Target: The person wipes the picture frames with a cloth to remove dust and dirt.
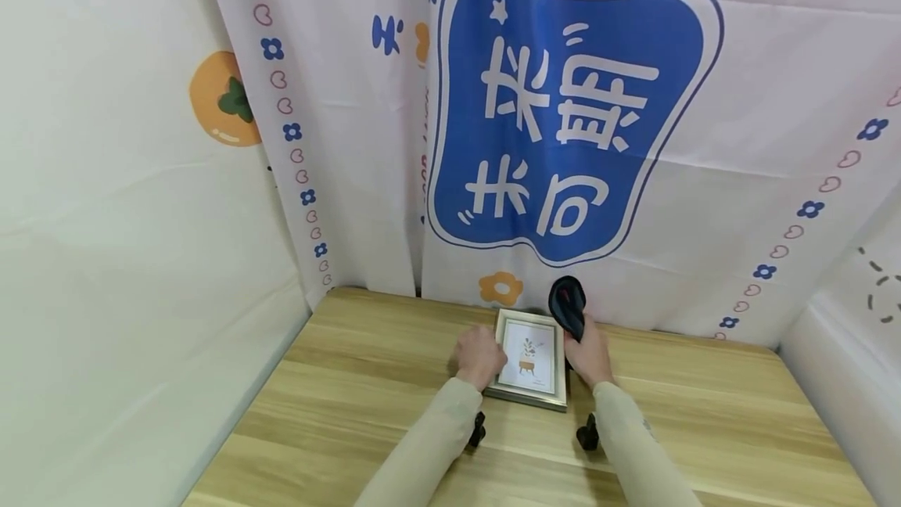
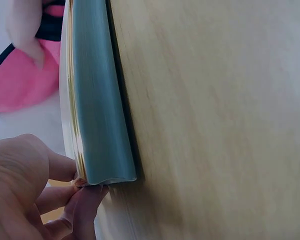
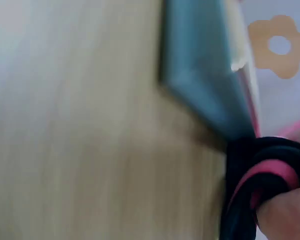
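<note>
A picture frame (image 1: 530,360) with a pale gold border holds a print of a potted plant and lies near the table's back edge. My left hand (image 1: 480,357) is at its left side; in the left wrist view, the thumb and fingertips (image 2: 92,200) pinch one end of the frame (image 2: 100,100). At the frame's right side, my right hand (image 1: 590,353) grips a dark folded cloth (image 1: 567,305). Pink shows on this cloth (image 3: 240,190) in both wrist views, with black edging. In the right wrist view the cloth is against the frame's corner (image 3: 200,95).
The wooden table (image 1: 366,366) ends at a white curtain (image 1: 366,202) with a blue printed panel, just behind the frame. A pale wall (image 1: 141,280) stands along the left side. Black wrist mounts (image 1: 587,433) sit under both forearms.
</note>
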`<state>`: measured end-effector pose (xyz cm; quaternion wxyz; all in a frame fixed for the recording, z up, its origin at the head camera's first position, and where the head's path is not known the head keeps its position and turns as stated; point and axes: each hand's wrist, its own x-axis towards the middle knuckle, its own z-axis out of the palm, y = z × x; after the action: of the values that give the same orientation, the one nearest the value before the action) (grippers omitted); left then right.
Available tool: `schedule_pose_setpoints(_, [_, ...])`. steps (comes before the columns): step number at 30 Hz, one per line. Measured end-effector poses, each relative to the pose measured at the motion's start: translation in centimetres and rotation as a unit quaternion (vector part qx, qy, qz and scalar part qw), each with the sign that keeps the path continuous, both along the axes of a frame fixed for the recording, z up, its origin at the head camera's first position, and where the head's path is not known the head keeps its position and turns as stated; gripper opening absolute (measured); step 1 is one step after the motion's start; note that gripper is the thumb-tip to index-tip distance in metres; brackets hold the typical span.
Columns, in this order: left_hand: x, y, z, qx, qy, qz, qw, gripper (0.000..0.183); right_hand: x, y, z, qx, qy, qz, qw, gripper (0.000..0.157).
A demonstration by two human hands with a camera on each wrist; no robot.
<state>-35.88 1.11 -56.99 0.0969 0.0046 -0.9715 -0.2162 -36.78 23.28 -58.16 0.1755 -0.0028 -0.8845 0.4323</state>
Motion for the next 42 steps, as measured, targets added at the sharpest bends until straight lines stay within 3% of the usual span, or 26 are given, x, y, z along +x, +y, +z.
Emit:
schedule_pose_setpoints(5, [0.4,0.1,0.1,0.003,0.012,0.003,0.9999,0.041,0.2,0.0,-0.2,-0.035,-0.054,-0.006,0.998,0.014])
schedule_pose_setpoints(11, [0.6,0.2,-0.1,-0.024,0.048,0.004,0.9986,0.054,0.9,0.3,-0.1,-0.046,-0.075,-0.021,0.996,0.018])
schedule_pose_setpoints(18, [0.4,0.2,-0.3,-0.018,0.076,-0.002,0.997,0.044,2.1,0.3,0.2,-0.06,-0.088,-0.011,0.994,0.008])
schedule_pose_setpoints(27, [0.5,0.4,-0.6,-0.029,0.067,0.012,0.9972,0.041,4.3,-0.4,0.6,-0.067,-0.095,-0.004,0.993,0.009])
schedule_pose_setpoints(36, [0.1,0.9,-0.4,-0.029,0.011,0.035,0.9989,0.049,6.6,-1.0,1.1,-0.09,-0.126,0.006,0.988,0.009])
schedule_pose_setpoints(39, [0.0,0.9,-0.4,-0.022,0.01,0.037,0.999,0.048,7.4,-1.1,1.2,-0.064,-0.111,0.007,0.992,0.009])
schedule_pose_setpoints(42, [-0.1,0.9,-0.5,-0.019,0.016,0.035,0.9991,0.043,8.4,-1.2,1.1,-0.013,-0.086,0.005,0.996,0.018])
